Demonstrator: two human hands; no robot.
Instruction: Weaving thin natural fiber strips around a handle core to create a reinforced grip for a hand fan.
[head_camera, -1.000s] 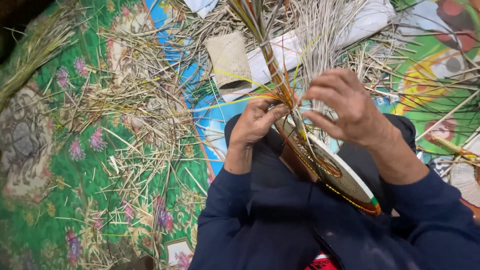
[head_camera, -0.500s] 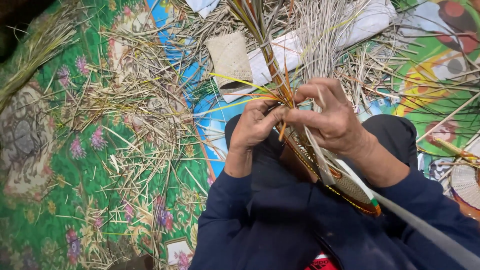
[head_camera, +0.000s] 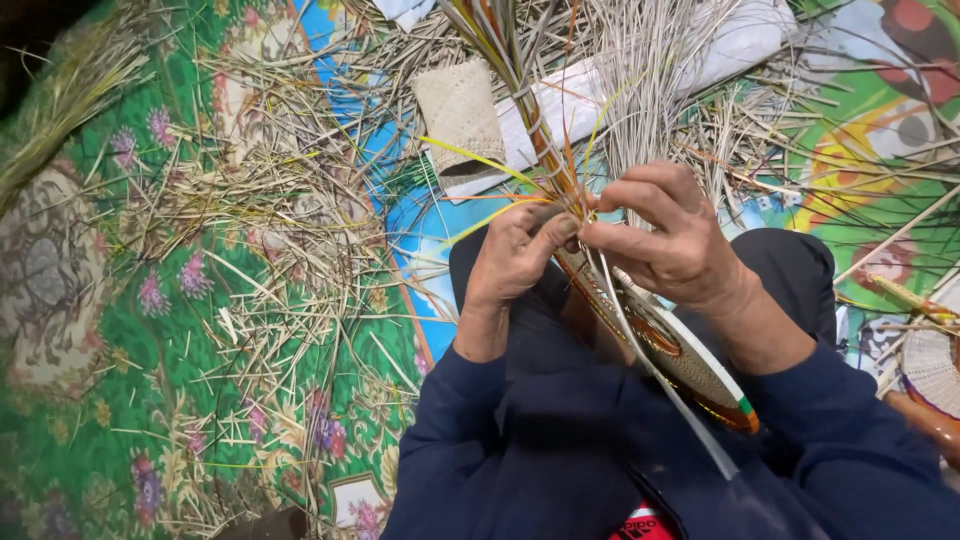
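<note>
A flat, round woven tray (head_camera: 690, 365) rests edge-up on the lap, its long axis running from lower right to upper left. At its upper edge the left hand (head_camera: 515, 255) pinches the weave; the right hand (head_camera: 665, 240) grips a pale strip (head_camera: 655, 375). Stiff coloured strands (head_camera: 510, 60) point away. Beyond lie dry straw (head_camera: 290, 200) and a small woven mat (head_camera: 460, 110).

I'm pinching the rim of my round woven piece (head_camera: 690, 365) with my left hand (head_camera: 515, 255) while my right hand (head_camera: 675, 245) is gripping a pale flat strip (head_camera: 660, 375) trailing down over my lap. Loose reed ends (head_camera: 650, 80) are sticking up behind my fingers, and cut straw (head_camera: 270, 230) is lying all over the green flowered mat (head_camera: 100, 400).
</note>
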